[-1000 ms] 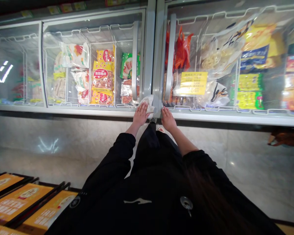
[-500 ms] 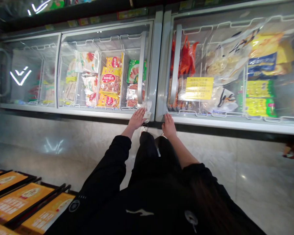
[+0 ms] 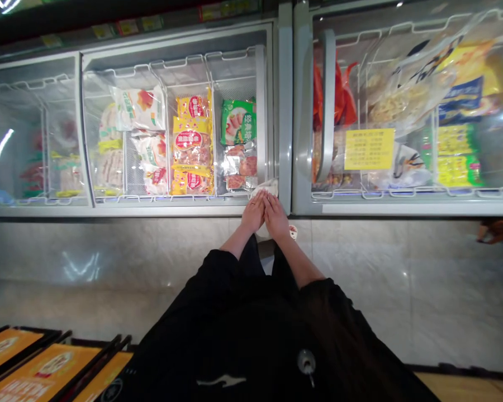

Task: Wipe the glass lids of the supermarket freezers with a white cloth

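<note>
A crumpled white cloth [image 3: 269,185] lies on the front right corner of the left freezer's frame [image 3: 193,207]. My left hand [image 3: 252,213] holds it down against the rim, partly covering it. Beside it my right hand [image 3: 276,216] rests with outstretched fingers, its fingertips touching the left hand and the cloth's near edge. Under the glass just beyond the hands lie a green food pack [image 3: 238,121] and a clear pack of meat [image 3: 240,166]. How much cloth is beneath the palms is hidden.
A second freezer [image 3: 423,209] adjoins on the right, with a curved handle [image 3: 327,106] and a yellow notice [image 3: 369,149] on its glass. Yellow meat packs [image 3: 191,139] fill a left-freezer basket. Orange boxes [image 3: 50,368] stand behind me at lower left. Grey tiled floor [image 3: 360,279] lies underfoot.
My right hand has moved left from the right freezer's edge to meet my left hand at the cloth. My view has shifted slightly, with the freezers now more level.
</note>
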